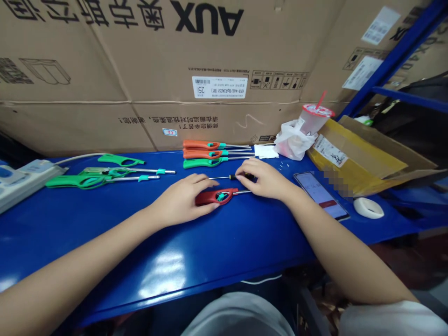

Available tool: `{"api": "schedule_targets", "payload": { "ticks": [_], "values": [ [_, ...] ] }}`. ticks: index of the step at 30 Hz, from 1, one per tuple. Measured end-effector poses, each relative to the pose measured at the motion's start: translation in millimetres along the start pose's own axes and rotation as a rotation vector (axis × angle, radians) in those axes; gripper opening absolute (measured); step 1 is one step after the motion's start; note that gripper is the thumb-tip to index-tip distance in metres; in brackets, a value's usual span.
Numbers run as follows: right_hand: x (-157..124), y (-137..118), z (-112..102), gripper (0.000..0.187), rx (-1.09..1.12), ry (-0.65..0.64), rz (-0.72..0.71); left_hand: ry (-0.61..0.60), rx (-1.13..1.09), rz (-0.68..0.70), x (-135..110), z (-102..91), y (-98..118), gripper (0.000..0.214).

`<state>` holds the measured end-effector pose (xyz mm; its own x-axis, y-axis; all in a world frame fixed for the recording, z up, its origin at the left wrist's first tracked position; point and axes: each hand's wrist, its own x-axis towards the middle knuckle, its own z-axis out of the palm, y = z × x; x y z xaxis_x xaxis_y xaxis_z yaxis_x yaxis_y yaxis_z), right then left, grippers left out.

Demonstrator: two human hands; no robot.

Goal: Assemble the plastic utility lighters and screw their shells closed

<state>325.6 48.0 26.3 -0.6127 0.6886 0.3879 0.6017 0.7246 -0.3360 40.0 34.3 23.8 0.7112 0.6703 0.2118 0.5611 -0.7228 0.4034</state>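
- Closest to you, your pale clothing (241,315) shows below the front edge of the blue table (224,247), whose glossy top catches a bright reflection.
- Your left hand (184,198) grasps the handle end of the red lighter (209,197), thumb along its near side and fingers over the far side.
- That red lighter lies on the table in front of you, its metal tube pointing right and passing below your right hand (262,179); whether that hand touches the tube, you cannot tell from here.
- Your right hand pinches the black handle of the screwdriver (224,178), whose thin shaft points left, just beyond the red lighter, with its tip near your left fingers.
- To your right, the phone (321,195) lies face up, screen lit, with the white ring (368,208) beside it.
- To your left lie two green lighters (75,181), tubes pointing right, with a loose green shell (121,160) just beyond and the white power strip (26,182) at the side.
- Farther ahead, two orange lighters (201,153) and another green lighter (202,163) lie in a row, near white paper (266,151).
- Right of the paper, the lidded cup (313,121) with a red straw stands in a plastic bag (293,140), beside the yellow package (357,161).
- Behind everything on the table stands the large cardboard box (140,84), its print upside down.
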Motion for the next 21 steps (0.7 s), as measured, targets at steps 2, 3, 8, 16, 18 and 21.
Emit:
{"api": "schedule_targets", "payload": {
  "ticks": [2, 3, 8, 16, 18, 21],
  "values": [
    [-1.1, -8.4, 1.9, 0.016, 0.025, -0.067, -0.005, 0.008, -0.004, -0.019, -18.1, -1.2, -9.7, 0.052],
    [-1.6, -12.8, 3.4, 0.019, 0.036, -0.109, -0.011, 0.015, -0.014, -0.019, -24.1, 0.0, -14.2, 0.051],
    [-2.6, -27.8, 9.5, 0.036, 0.050, -0.289, -0.001, 0.028, -0.101, 0.016, -30.9, 10.9, -25.8, 0.037],
    [-1.4, -33.5, 5.7, 0.027, 0.070, -0.367, 0.035, 0.051, -0.168, 0.036, -37.0, 14.8, -20.9, 0.031],
    [-1.3, -33.6, 3.6, 0.031, 0.087, -0.380, 0.048, 0.053, -0.181, 0.039, -37.7, 15.0, -18.2, 0.031],
    [-0.8, -30.8, 3.3, 0.024, 0.120, -0.383, 0.052, 0.045, -0.206, 0.019, -37.6, 15.3, -14.2, 0.037]
  ]
}}
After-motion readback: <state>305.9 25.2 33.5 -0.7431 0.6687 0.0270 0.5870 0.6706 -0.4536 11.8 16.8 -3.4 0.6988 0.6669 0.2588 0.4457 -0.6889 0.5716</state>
